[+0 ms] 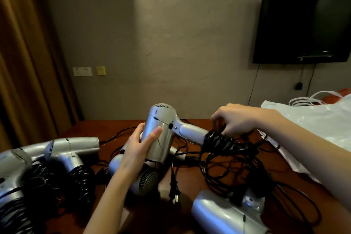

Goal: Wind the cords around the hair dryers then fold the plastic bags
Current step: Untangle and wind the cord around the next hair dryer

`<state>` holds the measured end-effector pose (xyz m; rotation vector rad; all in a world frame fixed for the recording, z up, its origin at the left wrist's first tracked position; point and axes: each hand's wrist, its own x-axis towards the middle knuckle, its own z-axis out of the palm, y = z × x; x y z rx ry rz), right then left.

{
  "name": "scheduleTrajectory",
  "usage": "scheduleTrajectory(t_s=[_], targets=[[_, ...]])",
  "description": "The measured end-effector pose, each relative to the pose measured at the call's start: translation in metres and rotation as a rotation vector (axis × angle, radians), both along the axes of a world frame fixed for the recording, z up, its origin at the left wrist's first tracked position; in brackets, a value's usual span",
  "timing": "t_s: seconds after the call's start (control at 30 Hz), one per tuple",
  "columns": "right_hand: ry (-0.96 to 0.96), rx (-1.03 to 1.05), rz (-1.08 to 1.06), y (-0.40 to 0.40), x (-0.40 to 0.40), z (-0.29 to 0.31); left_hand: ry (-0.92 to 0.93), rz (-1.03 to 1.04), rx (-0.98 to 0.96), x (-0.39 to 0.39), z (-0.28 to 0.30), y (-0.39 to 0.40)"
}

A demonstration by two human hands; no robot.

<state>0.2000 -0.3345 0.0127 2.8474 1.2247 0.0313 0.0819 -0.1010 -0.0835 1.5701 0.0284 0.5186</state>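
head | left hand (140,146) grips hair dryer (161,131) barrel upright | handle runs right toward right hand (235,119), which pinches cord (218,139) at its coils

A silver plastic hair dryer (158,129) is up in the air over the dark red tabletop, barrel roughly upright with the grille end on top and the handle sticking out to the right. Its black cord (218,139) is coiled tight around the end of that handle, the rest trailing down into a tangle. Two more silver dryers (72,150) lie at the left, handles already wound. A clear-white plastic bag (321,119) sits crumpled at the right.
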Motion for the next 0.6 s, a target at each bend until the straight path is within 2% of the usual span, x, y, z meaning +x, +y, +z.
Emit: scheduleTrajectory(t_s=[0.17,0.33,0.47,0.53,0.6], targets=[[0.121,0.227,-0.084,-0.005,0.007,0.000,-0.032,-0.017,-0.004,-0.003,0.001,-0.001],[0.163,0.331,0.019,-0.007,0.004,0.001,-0.044,0.007,0.085,-0.001,-0.001,-0.002],[-0.080,0.269,0.089,-0.018,0.002,-0.001,-0.027,0.009,0.097,-0.002,-0.001,0.000],[-0.293,0.223,0.019,-0.026,0.002,-0.002,-0.025,0.007,0.124,-0.001,-0.001,-0.001],[-0.456,0.261,-0.048,-0.030,0.001,-0.003,-0.022,0.005,0.143,-0.001,-0.001,-0.003]])
